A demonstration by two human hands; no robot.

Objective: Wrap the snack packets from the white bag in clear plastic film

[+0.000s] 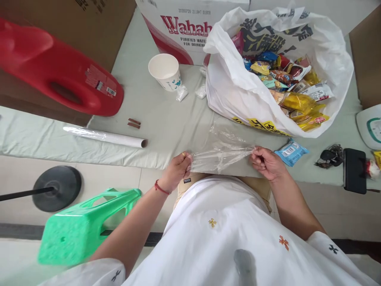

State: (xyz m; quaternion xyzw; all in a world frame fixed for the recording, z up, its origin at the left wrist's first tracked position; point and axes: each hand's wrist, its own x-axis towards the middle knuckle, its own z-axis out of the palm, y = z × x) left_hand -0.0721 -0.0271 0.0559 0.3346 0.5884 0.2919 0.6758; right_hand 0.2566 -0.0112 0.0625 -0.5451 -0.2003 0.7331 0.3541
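Note:
A clear plastic sheet or bag (222, 155) is stretched between my two hands at the table's front edge. My left hand (179, 169), with a red cord at the wrist, pinches its left end. At the right end, my right hand (266, 162) holds it with closed fingers. Close to my right hand lies a blue packet (291, 152). Behind the clear plastic stands a white bag (226, 91) full of wrapped snacks (285, 75). A white paper cup (164, 71) stands farther back, beside small white packets (181, 93).
A roll of film (104, 136) and brown strips (134, 123) lie left, near a red jug (101, 87). A Wahaha carton (184, 39) stands behind. Keys (330, 156) and a black phone (354, 171) lie right. A green stool (71, 230) is on the floor.

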